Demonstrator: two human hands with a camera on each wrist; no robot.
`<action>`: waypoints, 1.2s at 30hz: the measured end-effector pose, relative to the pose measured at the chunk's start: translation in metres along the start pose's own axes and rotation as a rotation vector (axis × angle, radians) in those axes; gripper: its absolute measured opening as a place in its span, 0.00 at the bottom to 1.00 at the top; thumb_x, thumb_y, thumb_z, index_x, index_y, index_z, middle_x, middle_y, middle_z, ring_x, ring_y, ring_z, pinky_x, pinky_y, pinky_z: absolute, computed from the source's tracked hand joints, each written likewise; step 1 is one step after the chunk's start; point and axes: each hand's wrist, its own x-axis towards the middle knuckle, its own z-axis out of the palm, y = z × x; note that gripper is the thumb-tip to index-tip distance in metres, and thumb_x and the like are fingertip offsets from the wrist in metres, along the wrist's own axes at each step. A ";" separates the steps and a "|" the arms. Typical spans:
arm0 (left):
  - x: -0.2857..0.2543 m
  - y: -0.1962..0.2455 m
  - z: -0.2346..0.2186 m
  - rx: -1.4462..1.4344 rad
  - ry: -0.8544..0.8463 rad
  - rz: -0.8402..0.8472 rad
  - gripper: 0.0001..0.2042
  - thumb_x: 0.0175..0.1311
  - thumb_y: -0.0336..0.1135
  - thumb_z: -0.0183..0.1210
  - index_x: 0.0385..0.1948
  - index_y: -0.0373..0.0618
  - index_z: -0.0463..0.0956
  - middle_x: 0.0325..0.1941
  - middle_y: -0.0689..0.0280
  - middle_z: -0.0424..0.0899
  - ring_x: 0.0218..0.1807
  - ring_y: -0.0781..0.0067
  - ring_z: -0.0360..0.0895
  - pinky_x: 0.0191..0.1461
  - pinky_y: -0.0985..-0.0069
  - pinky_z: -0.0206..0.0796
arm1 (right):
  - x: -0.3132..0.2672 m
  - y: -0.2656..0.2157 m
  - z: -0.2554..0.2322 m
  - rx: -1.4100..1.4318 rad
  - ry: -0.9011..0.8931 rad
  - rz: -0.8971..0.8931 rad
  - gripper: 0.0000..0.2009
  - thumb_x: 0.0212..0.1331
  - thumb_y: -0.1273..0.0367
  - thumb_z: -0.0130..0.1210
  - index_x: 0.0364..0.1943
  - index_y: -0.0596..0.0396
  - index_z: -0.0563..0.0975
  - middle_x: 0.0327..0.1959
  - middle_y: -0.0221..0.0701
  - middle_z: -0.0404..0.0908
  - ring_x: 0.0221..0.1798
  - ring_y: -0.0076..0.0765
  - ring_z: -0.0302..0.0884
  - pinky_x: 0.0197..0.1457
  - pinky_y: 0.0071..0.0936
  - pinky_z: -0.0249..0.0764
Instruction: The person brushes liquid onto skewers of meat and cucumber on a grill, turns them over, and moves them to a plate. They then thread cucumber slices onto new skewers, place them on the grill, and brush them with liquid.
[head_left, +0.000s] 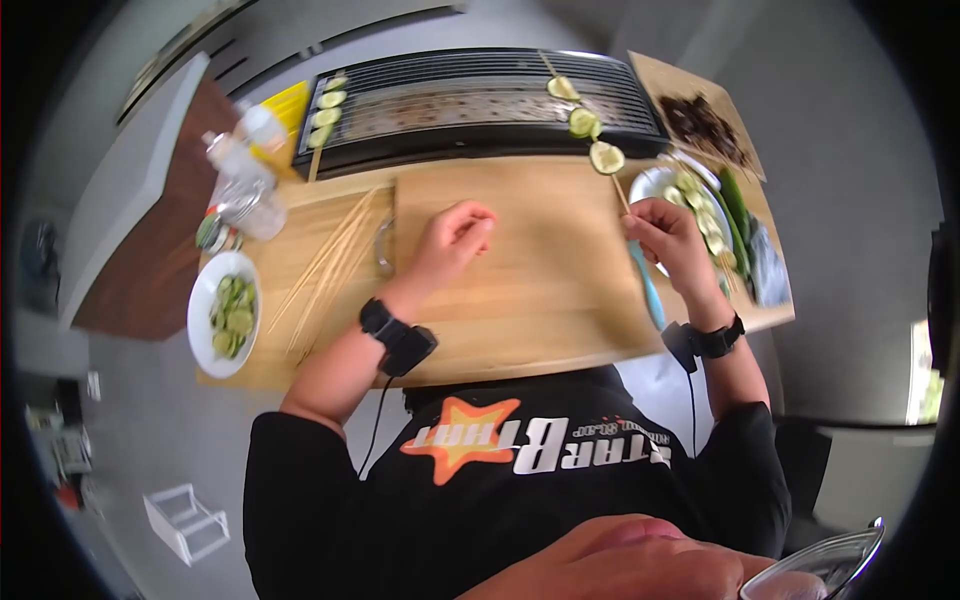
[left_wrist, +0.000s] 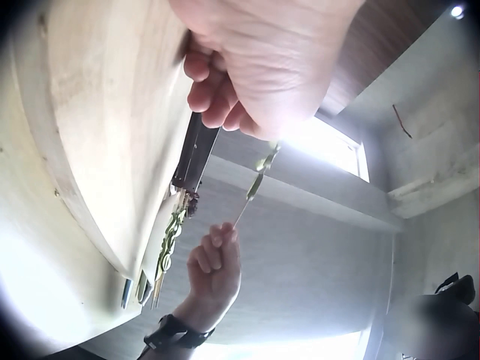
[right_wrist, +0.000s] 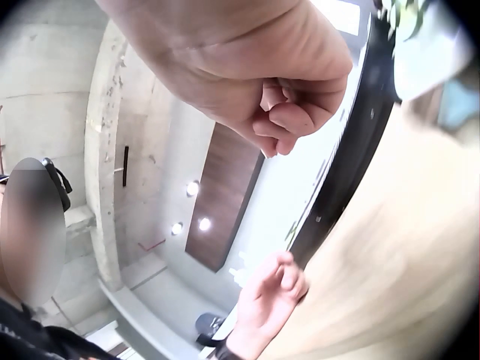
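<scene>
My right hand pinches the lower end of a wooden skewer between thumb and fingers. Spaced along it are pale, green-rimmed vegetable slices, its far end overlapping the grill in the head view. From the left wrist view, the skewer slants up out of the right fist. My left hand hovers with loosely curled fingers over the wooden cutting board, holding nothing. Close below the right hand lies a blue-handled tool. To its right, a white plate bears more skewered slices.
A long black grill spans the back, one skewer of slices across its left end. Bare skewers lie left of the board, near a bowl of cut pieces and bottles. Far right are whole green vegetables and a dark heap.
</scene>
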 end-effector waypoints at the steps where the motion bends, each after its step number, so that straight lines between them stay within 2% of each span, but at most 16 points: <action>1: 0.000 0.001 -0.001 -0.024 0.011 0.014 0.07 0.68 0.34 0.51 0.38 0.41 0.74 0.26 0.72 0.73 0.29 0.86 0.69 0.34 0.85 0.64 | 0.015 -0.002 0.017 0.033 -0.058 0.024 0.07 0.60 0.69 0.60 0.37 0.59 0.78 0.22 0.19 0.74 0.21 0.11 0.62 0.21 0.13 0.55; 6: -0.001 0.000 -0.010 -0.111 0.050 0.036 0.08 0.69 0.36 0.50 0.32 0.42 0.73 0.21 0.74 0.69 0.25 0.87 0.64 0.28 0.85 0.56 | 0.096 -0.021 0.110 0.079 -0.258 -0.050 0.09 0.60 0.68 0.59 0.36 0.60 0.77 0.24 0.24 0.75 0.20 0.15 0.65 0.21 0.15 0.61; 9: 0.001 -0.009 -0.017 -0.173 0.158 0.076 0.10 0.67 0.38 0.50 0.28 0.44 0.71 0.19 0.75 0.68 0.21 0.89 0.62 0.24 0.86 0.53 | 0.143 -0.027 0.160 0.104 -0.336 -0.050 0.07 0.60 0.68 0.59 0.35 0.58 0.77 0.23 0.22 0.73 0.20 0.14 0.62 0.21 0.13 0.59; 12: 0.000 -0.003 -0.018 -0.293 0.306 0.039 0.10 0.66 0.38 0.48 0.26 0.46 0.68 0.18 0.75 0.66 0.20 0.87 0.60 0.24 0.85 0.50 | 0.187 -0.020 0.200 0.156 -0.345 -0.039 0.08 0.58 0.67 0.60 0.31 0.58 0.78 0.23 0.23 0.74 0.20 0.15 0.63 0.22 0.14 0.61; 15: -0.001 -0.001 -0.019 -0.331 0.396 0.118 0.09 0.66 0.38 0.46 0.26 0.48 0.65 0.18 0.74 0.65 0.21 0.85 0.60 0.24 0.85 0.51 | 0.202 -0.025 0.233 0.184 -0.252 -0.081 0.09 0.55 0.69 0.62 0.27 0.61 0.78 0.19 0.27 0.74 0.17 0.20 0.67 0.19 0.18 0.63; 18: 0.002 -0.007 -0.020 -0.438 0.430 0.138 0.07 0.67 0.38 0.43 0.28 0.51 0.63 0.19 0.73 0.66 0.21 0.85 0.61 0.25 0.85 0.51 | 0.209 -0.022 0.255 0.183 -0.234 -0.040 0.10 0.54 0.68 0.63 0.29 0.63 0.80 0.21 0.29 0.77 0.20 0.22 0.71 0.22 0.18 0.69; 20: 0.004 -0.012 -0.020 -0.505 0.446 0.152 0.06 0.66 0.38 0.42 0.30 0.51 0.64 0.21 0.73 0.67 0.22 0.85 0.63 0.26 0.86 0.52 | 0.206 -0.028 0.259 0.119 -0.286 -0.014 0.10 0.55 0.68 0.62 0.30 0.64 0.81 0.23 0.30 0.79 0.21 0.22 0.73 0.25 0.18 0.72; 26: 0.004 -0.018 -0.021 -0.548 0.461 0.147 0.04 0.67 0.37 0.42 0.35 0.51 0.65 0.24 0.73 0.69 0.26 0.85 0.65 0.29 0.87 0.54 | 0.198 -0.033 0.268 0.182 -0.522 0.001 0.11 0.60 0.67 0.59 0.37 0.62 0.80 0.31 0.28 0.80 0.30 0.18 0.73 0.35 0.15 0.73; 29: 0.004 -0.016 -0.020 -0.554 0.451 0.152 0.04 0.67 0.37 0.43 0.35 0.51 0.65 0.24 0.72 0.69 0.27 0.86 0.65 0.30 0.86 0.55 | 0.192 -0.036 0.262 0.106 -0.681 -0.042 0.11 0.59 0.69 0.59 0.38 0.66 0.80 0.30 0.33 0.81 0.30 0.21 0.76 0.33 0.16 0.73; 32: 0.000 -0.007 -0.016 -0.472 0.445 0.137 0.04 0.66 0.37 0.45 0.35 0.50 0.65 0.24 0.73 0.69 0.27 0.86 0.65 0.29 0.86 0.55 | 0.164 -0.044 0.238 -0.057 -0.699 -0.186 0.13 0.60 0.69 0.58 0.41 0.68 0.78 0.33 0.35 0.82 0.32 0.23 0.76 0.36 0.18 0.74; 36: 0.008 -0.012 -0.017 -0.389 0.463 0.145 0.04 0.64 0.35 0.48 0.34 0.48 0.66 0.22 0.73 0.68 0.23 0.86 0.63 0.25 0.85 0.53 | 0.103 -0.065 0.173 -0.283 -0.652 -0.440 0.15 0.61 0.68 0.58 0.48 0.62 0.77 0.41 0.30 0.81 0.39 0.21 0.75 0.44 0.20 0.73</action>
